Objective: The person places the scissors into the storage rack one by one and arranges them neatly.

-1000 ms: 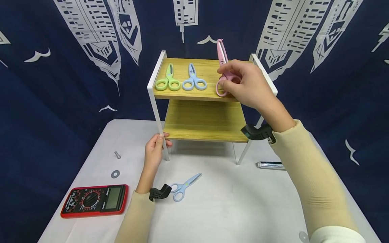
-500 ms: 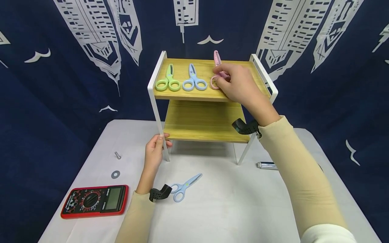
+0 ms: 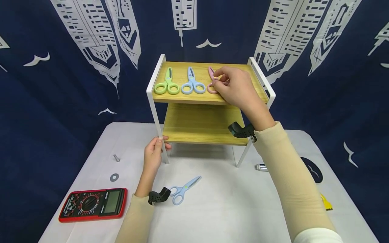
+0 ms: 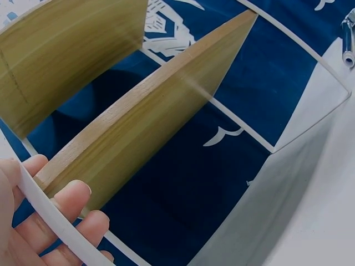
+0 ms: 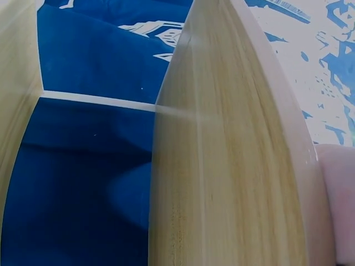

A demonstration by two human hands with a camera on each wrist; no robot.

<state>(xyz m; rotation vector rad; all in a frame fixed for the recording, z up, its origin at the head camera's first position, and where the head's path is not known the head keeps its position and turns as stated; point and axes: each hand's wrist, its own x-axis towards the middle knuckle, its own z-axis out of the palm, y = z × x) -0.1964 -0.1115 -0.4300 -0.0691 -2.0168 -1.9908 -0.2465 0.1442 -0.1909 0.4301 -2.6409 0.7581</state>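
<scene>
My right hand (image 3: 235, 86) is over the upper board of a small two-tier shelf (image 3: 205, 125), its thumb and fingers at the pink scissors (image 3: 211, 75). These point away from me, one handle loop partly hidden by the hand. To their left lie light blue scissors (image 3: 191, 81) and green scissors (image 3: 168, 81), also pointing to the back. My left hand (image 3: 154, 153) grips the white front left leg of the shelf near the lower board; in the left wrist view its fingertips (image 4: 75, 197) curl round the white frame (image 4: 52, 216). The right wrist view shows mostly board edges.
Another pair of light blue scissors (image 3: 183, 191) lies on the white table beside the left wrist. Left of it are a red multimeter (image 3: 93, 205), a grey washer (image 3: 114, 177) and a bolt (image 3: 117, 158). A silver cylinder (image 3: 261, 167), a black disc (image 3: 314, 170) and a yellow item (image 3: 326, 202) are partly behind the right arm.
My right hand has moved left and down with the pink scissors, bringing them from raised above the board to the row beside the blue pair. The left hand keeps its grip on the leg.
</scene>
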